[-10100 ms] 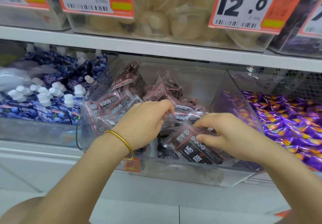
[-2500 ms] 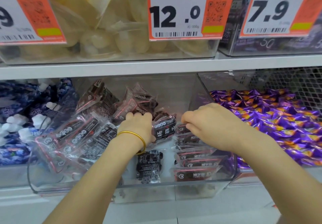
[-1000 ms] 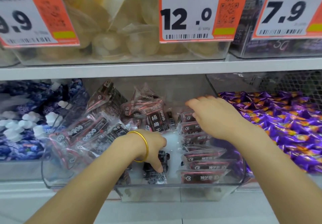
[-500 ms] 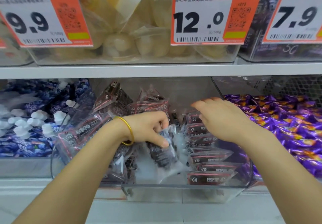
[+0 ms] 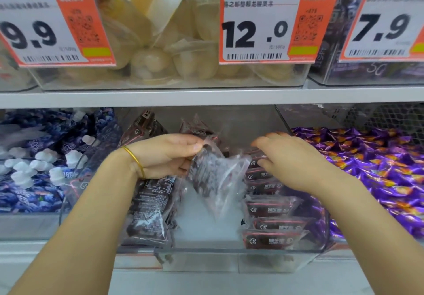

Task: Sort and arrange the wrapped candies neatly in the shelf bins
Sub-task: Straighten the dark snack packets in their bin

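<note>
Pinch on one candy packet (image 5: 213, 175) above the clear bin (image 5: 206, 260).

Left grip (image 5: 165, 155) is clamped, thumb against fingers, on the top edge of the dark packet, which hangs blurred over the bare middle of the bin. Right grip (image 5: 289, 159) is apart, its fingers loosely curved over the far end of the standing row of packets (image 5: 275, 226) along the bin's right side; whether it touches them I cannot tell. A looser heap of packets (image 5: 149, 214) lies on the left, under the left forearm, and purple candies (image 5: 378, 168) fill the next bin to the right. Likely trouble: the hold is on slick film only, so the packet may slip and land flat. Pushed in carelessly, it could tip the row, or the heap could slide into the gap.
</note>
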Tool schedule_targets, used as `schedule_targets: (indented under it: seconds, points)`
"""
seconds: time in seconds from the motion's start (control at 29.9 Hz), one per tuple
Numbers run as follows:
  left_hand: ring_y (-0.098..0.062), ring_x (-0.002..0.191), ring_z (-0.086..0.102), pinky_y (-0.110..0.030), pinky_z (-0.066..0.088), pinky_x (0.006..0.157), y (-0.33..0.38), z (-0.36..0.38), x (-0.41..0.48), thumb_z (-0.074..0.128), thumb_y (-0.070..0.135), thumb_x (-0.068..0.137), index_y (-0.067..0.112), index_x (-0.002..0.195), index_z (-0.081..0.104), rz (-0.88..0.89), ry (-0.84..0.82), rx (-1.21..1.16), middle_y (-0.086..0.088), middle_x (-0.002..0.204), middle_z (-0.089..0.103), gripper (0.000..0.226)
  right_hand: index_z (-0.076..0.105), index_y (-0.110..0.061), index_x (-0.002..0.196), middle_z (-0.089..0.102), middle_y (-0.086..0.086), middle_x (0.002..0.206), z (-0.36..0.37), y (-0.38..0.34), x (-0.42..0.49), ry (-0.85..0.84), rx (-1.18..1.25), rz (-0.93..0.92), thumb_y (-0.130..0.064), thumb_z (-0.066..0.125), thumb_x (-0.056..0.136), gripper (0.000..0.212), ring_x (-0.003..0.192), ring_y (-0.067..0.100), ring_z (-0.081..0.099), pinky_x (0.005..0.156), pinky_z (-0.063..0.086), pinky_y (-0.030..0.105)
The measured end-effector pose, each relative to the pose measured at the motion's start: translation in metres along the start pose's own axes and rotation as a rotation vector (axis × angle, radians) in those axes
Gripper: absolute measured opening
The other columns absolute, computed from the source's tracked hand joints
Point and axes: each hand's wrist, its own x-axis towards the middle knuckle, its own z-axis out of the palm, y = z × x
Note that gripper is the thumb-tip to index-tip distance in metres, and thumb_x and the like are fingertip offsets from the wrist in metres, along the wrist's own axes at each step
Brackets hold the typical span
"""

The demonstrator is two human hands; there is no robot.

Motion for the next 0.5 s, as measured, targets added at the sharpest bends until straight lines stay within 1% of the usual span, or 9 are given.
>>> schedule_targets:
  seconds: [0.07, 0.13, 0.2, 0.23, 0.3, 0.33, 0.4, 0.47, 0.5]
  points:
    - [-0.017, 0.071, 0.068, -0.035, 0.058, 0.070, 0.001, 0.003, 0.004, 0.053, 0.026, 0.086, 0.004, 0.103, 0.063, -0.058, 0.098, -0.117, -0.007, 0.085, 0.069, 0.030, 0.047, -0.017, 0.127, 0.054, 0.005, 0.124, 0.000, 0.000, -0.001, 0.003, 0.006, -0.003, -0.026, 0.045, 0.096, 0.033, 0.115, 0.026, 0.049, 0.094, 0.042, 0.037]
    - [-0.016, 0.060, 0.065, -0.040, 0.057, 0.074, 0.000, 0.007, 0.011, 0.045, 0.019, 0.094, 0.006, 0.106, 0.060, -0.147, 0.223, -0.207, -0.006, 0.075, 0.066, 0.023, 0.045, -0.017, 0.128, 0.055, 0.005, 0.122, 0.001, -0.001, -0.001, 0.017, 0.025, 0.000, -0.026, 0.045, 0.096, 0.034, 0.113, 0.026, 0.050, 0.092, 0.043, 0.036]
    - [-0.015, 0.048, 0.059, -0.045, 0.058, 0.068, 0.000, 0.007, 0.018, 0.044, 0.011, 0.095, 0.005, 0.100, 0.057, -0.220, 0.280, -0.342, -0.008, 0.066, 0.061, 0.016, 0.040, -0.016, 0.131, 0.057, 0.005, 0.118, 0.001, -0.002, -0.001, 0.035, 0.053, 0.006, -0.028, 0.046, 0.096, 0.038, 0.109, 0.027, 0.052, 0.087, 0.044, 0.036]
    - [-0.014, 0.045, 0.055, -0.044, 0.059, 0.062, 0.000, 0.007, 0.021, 0.042, 0.009, 0.095, 0.004, 0.097, 0.056, -0.252, 0.291, -0.401, -0.009, 0.066, 0.059, 0.015, 0.035, -0.016, 0.135, 0.058, 0.006, 0.115, 0.001, -0.002, -0.001, 0.046, 0.068, 0.007, -0.029, 0.046, 0.095, 0.043, 0.106, 0.028, 0.053, 0.085, 0.044, 0.037]
    - [-0.012, 0.040, 0.050, -0.036, 0.058, 0.051, -0.001, 0.009, 0.027, 0.039, 0.010, 0.097, 0.005, 0.094, 0.056, -0.310, 0.323, -0.442, -0.011, 0.068, 0.058, 0.018, 0.020, -0.017, 0.144, 0.057, 0.005, 0.107, 0.002, -0.002, 0.000, 0.074, 0.100, 0.008, -0.034, 0.048, 0.094, 0.059, 0.099, 0.029, 0.055, 0.078, 0.043, 0.037]
    - [-0.011, 0.038, 0.048, -0.032, 0.056, 0.047, -0.001, 0.010, 0.030, 0.039, 0.011, 0.098, 0.006, 0.092, 0.057, -0.327, 0.330, -0.443, -0.012, 0.069, 0.058, 0.019, 0.011, -0.019, 0.146, 0.056, 0.004, 0.101, 0.002, -0.001, 0.000, 0.096, 0.122, 0.014, -0.037, 0.049, 0.094, 0.068, 0.092, 0.028, 0.055, 0.074, 0.043, 0.037]
    - [-0.010, 0.036, 0.045, -0.026, 0.052, 0.041, -0.001, 0.013, 0.035, 0.039, 0.011, 0.097, 0.005, 0.091, 0.056, -0.350, 0.332, -0.442, -0.014, 0.071, 0.058, 0.019, -0.003, -0.023, 0.148, 0.047, -0.004, 0.082, 0.003, -0.001, 0.001, 0.149, 0.187, 0.040, -0.043, 0.051, 0.092, 0.080, 0.069, 0.022, 0.052, 0.062, 0.042, 0.035]
    - [-0.009, 0.033, 0.042, -0.021, 0.047, 0.036, -0.001, 0.014, 0.039, 0.039, 0.013, 0.097, 0.003, 0.091, 0.056, -0.381, 0.319, -0.442, -0.017, 0.071, 0.061, 0.020, -0.008, -0.027, 0.147, 0.034, -0.010, 0.070, 0.002, -0.001, 0.001, 0.181, 0.241, 0.066, -0.047, 0.052, 0.090, 0.085, 0.056, 0.013, 0.043, 0.054, 0.040, 0.034]
    - [-0.008, 0.033, 0.041, -0.019, 0.045, 0.034, -0.001, 0.014, 0.041, 0.039, 0.015, 0.098, 0.001, 0.091, 0.055, -0.399, 0.307, -0.448, -0.018, 0.070, 0.063, 0.022, -0.008, -0.029, 0.147, 0.035, -0.009, 0.072, 0.001, -0.001, 0.000, 0.186, 0.251, 0.062, -0.049, 0.051, 0.090, 0.085, 0.056, 0.012, 0.044, 0.053, 0.041, 0.034]
